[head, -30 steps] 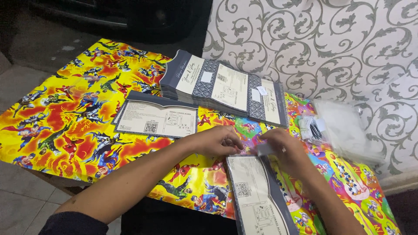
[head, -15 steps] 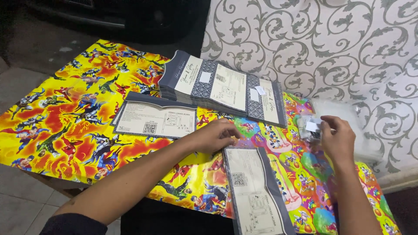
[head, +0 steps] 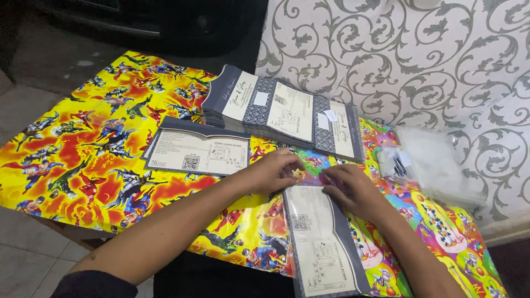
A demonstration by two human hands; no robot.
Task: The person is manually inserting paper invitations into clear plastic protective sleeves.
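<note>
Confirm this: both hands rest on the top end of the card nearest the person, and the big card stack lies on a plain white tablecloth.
Wrong cloth. The head view shows the card stack on a bright yellow cartoon-print tablecloth. Left hand and right hand do rest on the near card.

Two hands work here, the left hand (head: 274,171) and right hand (head: 353,189). Two single cards lie out: one near card (head: 320,243), one far card (head: 199,153). One card stack (head: 281,110), one bag pile (head: 436,165).

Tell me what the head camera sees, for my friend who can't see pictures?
Two hands, left hand and right hand, press the top edge of a grey-bordered printed card on a bright cartoon tablecloth. Behind lie another card, a card stack and clear plastic bags.
</note>
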